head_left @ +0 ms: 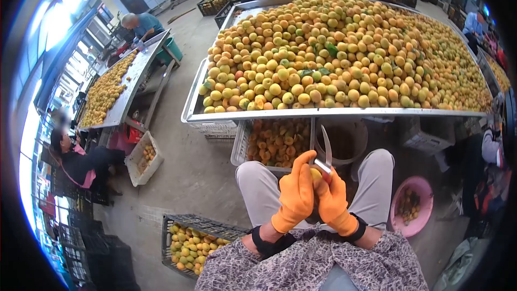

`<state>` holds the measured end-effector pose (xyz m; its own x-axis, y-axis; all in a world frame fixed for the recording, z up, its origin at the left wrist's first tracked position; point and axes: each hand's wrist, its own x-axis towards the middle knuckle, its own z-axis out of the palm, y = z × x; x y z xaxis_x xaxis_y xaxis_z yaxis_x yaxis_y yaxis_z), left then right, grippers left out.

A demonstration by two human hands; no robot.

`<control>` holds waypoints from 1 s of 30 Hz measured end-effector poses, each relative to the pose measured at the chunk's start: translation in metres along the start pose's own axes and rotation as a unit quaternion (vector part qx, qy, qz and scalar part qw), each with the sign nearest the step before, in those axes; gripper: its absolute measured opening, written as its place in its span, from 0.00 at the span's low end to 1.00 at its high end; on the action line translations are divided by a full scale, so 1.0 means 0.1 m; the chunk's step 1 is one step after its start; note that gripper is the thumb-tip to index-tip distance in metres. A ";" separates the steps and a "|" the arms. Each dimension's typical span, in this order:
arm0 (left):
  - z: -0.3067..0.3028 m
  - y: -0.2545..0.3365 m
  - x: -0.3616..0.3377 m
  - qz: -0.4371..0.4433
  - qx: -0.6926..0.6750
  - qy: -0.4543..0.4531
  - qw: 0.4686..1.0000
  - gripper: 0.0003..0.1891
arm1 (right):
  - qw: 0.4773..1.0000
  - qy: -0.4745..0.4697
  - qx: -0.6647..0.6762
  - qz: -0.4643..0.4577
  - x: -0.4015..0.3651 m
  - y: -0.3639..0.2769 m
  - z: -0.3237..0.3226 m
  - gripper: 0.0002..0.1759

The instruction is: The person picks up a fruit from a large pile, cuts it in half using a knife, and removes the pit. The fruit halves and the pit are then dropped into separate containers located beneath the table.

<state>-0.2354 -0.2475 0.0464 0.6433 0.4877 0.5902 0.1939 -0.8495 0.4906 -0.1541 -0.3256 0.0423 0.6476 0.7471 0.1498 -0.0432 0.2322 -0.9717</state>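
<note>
Both my hands wear orange gloves and meet above my lap. My left hand (295, 196) is closed around an apricot (316, 175), with part of the fruit showing between the two gloves. In my right hand (335, 203) is a knife (327, 146) with a curved blade pointing up and a red handle. The lower blade sits right beside the apricot. Just beyond the hands, a white crate (237, 148) holds many split apricot halves (277, 143). A pale bucket (358, 140) stands to its right under the table edge.
A large metal-rimmed table (334, 112) heaped with whole apricots (344, 54) spans the front. A dark crate (168, 242) of apricots sits at my lower left, a pink basin (425, 205) at my right. Several people work around, one by a second table (126, 94) at left.
</note>
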 end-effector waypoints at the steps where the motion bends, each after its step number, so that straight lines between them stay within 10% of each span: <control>1: -0.04 0.01 0.06 -0.092 -0.131 -0.026 0.987 0.18 | 0.996 0.005 0.076 0.056 0.03 0.03 0.02 0.16; 3: -0.05 0.02 0.15 -0.296 -0.469 0.003 0.832 0.16 | 0.984 0.009 0.148 0.101 0.11 -0.04 -0.01 0.20; 5: -0.15 -0.06 0.16 -0.319 -0.445 -0.028 0.836 0.14 | 0.913 -0.106 0.319 0.232 0.16 -0.24 -0.11 0.30; 8: -0.19 -0.13 0.07 -0.255 -0.325 -0.019 0.910 0.18 | 0.917 -0.175 0.309 0.180 0.17 -0.25 -0.17 0.37; 10: -0.29 -0.28 0.00 -0.462 -0.675 -0.041 0.574 0.20 | 0.914 -0.179 0.316 0.182 0.19 -0.27 -0.19 0.32; 14: -0.43 -0.23 -0.06 -0.443 -0.677 -0.095 0.580 0.20 | 0.914 -0.172 0.272 0.249 0.20 -0.36 -0.18 0.17; 15: -0.49 -0.22 -0.06 -0.389 -0.631 -0.131 0.658 0.15 | 0.918 -0.163 0.269 0.242 0.19 -0.31 -0.17 0.16; 19: -0.56 -0.13 -0.01 -0.415 -0.644 -0.126 0.630 0.11 | 0.915 -0.099 0.277 0.275 0.13 -0.14 -0.07 0.13; 22: -0.52 -0.04 0.02 -0.414 -0.561 -0.121 0.707 0.14 | 0.909 -0.054 0.298 0.287 0.11 -0.25 0.08 0.12; 30: -0.44 -0.10 0.05 -0.441 -0.558 -0.132 0.690 0.22 | 0.860 -0.061 0.380 0.335 0.12 0.10 -0.08 0.21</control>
<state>-0.2667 -0.2274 0.0725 0.7811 0.5374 -0.3178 -0.0012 0.5103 0.8600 -0.1407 -0.3192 0.0325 0.2008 0.9207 -0.3347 -0.8908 0.0294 -0.4534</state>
